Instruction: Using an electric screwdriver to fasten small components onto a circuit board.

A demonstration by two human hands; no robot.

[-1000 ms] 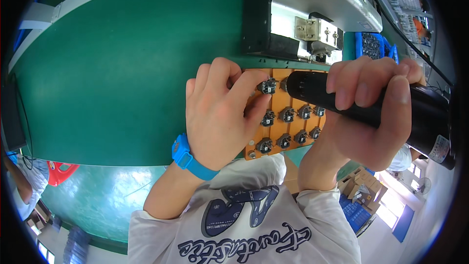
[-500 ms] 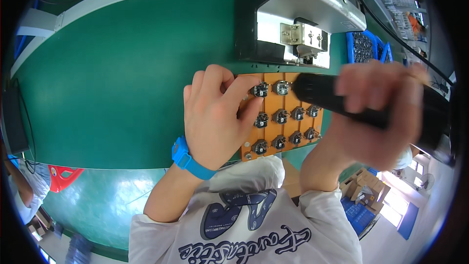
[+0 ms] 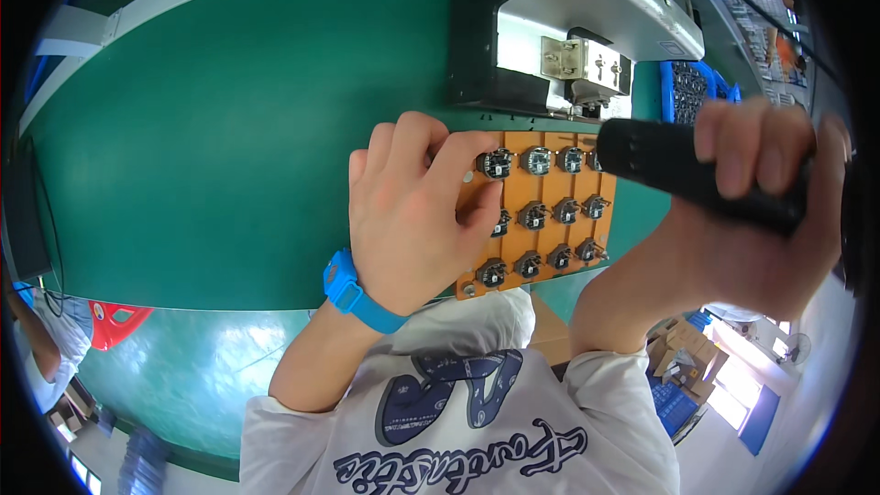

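Since the earlier frame the black tool (image 3: 706,174) has been lifted and drawn to the right, so that more of the orange board (image 3: 541,211) is now uncovered, while the board and the hand on it have stayed where they were. The tool is gripped by the right hand (image 3: 752,220), whose fingers are wrapped fully around its barrel; its tip is held above the board's upper right corner, and whether it touches there cannot be told. The left hand (image 3: 412,211) is laid flat and open on the left part of the board, fingers spread, with the fingertips pressed beside the small round parts (image 3: 536,161) set in rows. Nothing is grasped by it. A blue wristband (image 3: 353,291) is worn on that wrist. The board lies on the green table (image 3: 229,128), near its front edge. Just behind the board a grey and black machine (image 3: 550,27) is placed, its metal head (image 3: 587,64) standing close over the top row. A blue tray (image 3: 687,92) is seen to the machine's right, partly hidden by the tool.
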